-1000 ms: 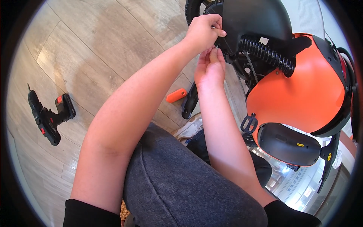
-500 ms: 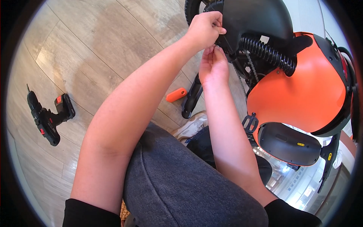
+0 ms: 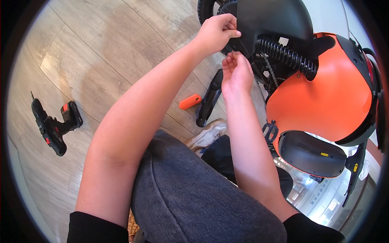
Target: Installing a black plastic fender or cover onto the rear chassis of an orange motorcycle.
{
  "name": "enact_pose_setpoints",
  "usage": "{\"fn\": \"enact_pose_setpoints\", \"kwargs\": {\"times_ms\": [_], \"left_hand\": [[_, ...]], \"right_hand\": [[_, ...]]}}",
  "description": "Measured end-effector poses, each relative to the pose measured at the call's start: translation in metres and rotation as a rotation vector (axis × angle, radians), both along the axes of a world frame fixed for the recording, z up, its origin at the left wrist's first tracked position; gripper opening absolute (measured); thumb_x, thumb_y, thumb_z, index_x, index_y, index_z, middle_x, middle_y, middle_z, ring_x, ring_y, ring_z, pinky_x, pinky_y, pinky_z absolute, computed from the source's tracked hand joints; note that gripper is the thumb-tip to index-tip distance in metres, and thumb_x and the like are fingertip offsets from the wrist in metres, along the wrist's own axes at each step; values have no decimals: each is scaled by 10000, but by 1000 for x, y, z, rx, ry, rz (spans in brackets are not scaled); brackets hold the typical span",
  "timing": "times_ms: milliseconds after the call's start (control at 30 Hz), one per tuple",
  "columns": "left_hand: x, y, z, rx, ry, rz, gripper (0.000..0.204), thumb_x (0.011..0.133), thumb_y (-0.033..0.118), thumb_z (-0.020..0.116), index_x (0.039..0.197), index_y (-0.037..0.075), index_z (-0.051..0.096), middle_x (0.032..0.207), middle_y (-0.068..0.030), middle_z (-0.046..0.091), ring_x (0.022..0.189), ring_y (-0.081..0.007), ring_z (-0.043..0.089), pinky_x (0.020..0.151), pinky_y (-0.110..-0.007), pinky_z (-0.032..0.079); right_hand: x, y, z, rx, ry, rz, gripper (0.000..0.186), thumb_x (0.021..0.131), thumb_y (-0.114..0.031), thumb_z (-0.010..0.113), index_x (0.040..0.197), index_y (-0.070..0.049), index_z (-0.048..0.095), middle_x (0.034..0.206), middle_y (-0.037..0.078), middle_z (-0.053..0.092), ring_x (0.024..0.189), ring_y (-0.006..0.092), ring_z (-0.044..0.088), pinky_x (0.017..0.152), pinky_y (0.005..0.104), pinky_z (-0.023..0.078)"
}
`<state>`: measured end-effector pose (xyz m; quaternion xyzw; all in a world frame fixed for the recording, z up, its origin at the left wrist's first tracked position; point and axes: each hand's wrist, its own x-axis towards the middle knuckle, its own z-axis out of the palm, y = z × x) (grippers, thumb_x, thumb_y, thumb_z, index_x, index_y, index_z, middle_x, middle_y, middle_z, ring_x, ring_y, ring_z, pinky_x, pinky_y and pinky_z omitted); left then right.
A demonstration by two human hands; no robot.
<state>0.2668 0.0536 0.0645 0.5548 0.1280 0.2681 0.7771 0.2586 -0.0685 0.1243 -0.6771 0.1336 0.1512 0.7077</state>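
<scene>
A black wheel cover (image 3: 275, 20) curves over the tyre of an orange and black scooter at the upper right. My left hand (image 3: 219, 32) pinches the cover's left edge, thumb and bent fingers closed on it. Just below, palm up, is my right hand (image 3: 238, 77). Its fingers curl together near the cover's lower corner, and whatever they hold is too small or hidden to name. Beside the right hand run a black coil spring (image 3: 287, 56) and a chain (image 3: 268, 69).
A black cordless drill (image 3: 52, 127) lies on the wood floor at left. An orange capsule-shaped piece (image 3: 189, 101) and a black bar-like part (image 3: 210, 99) lie near my shoe (image 3: 208, 133). The scooter's orange body (image 3: 324, 93), pedal (image 3: 270, 131) and black seat-like part (image 3: 312, 152) fill the right.
My right hand has drawn away from the left, moving slightly right and down, uncovering more of the black bar-like part. The left hand stays at the cover's edge.
</scene>
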Motion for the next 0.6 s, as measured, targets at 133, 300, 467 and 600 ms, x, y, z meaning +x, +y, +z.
{"fn": "enact_pose_setpoints", "kwargs": {"times_ms": [133, 300, 467, 600], "left_hand": [[0, 7, 4, 36, 35, -22, 152, 890, 35, 735, 897, 23, 584, 751, 9, 581, 716, -83, 555, 669, -253, 457], [-3, 10, 11, 133, 117, -13, 154, 881, 33, 737, 867, 18, 585, 704, 5, 568, 696, -74, 541, 648, -259, 444], [1, 1, 10, 105, 100, 71, 147, 882, 19, 731, 874, 19, 584, 747, 0, 588, 713, -76, 541, 663, -267, 452], [3, -1, 5, 44, 103, 49, 135, 883, 13, 727, 884, 21, 592, 770, 1, 601, 733, -80, 554, 677, -270, 462]], "right_hand": [[2, -4, 4, -37, -30, 76, 167, 929, -41, 637, 1081, 29, 641, 921, 81, 645, 815, 145, 605, 743, 293, 532], [3, -4, 1, -49, -68, 104, 172, 928, -41, 639, 1079, 40, 653, 922, 82, 658, 800, 147, 614, 733, 292, 530], [7, -3, 8, -256, -73, 155, 166, 923, -46, 648, 1061, 45, 663, 898, 75, 670, 746, 138, 619, 696, 282, 529], [0, 3, 19, -408, 6, 243, 159, 919, -33, 653, 1060, 42, 651, 902, 74, 682, 729, 131, 630, 673, 266, 523]]}}
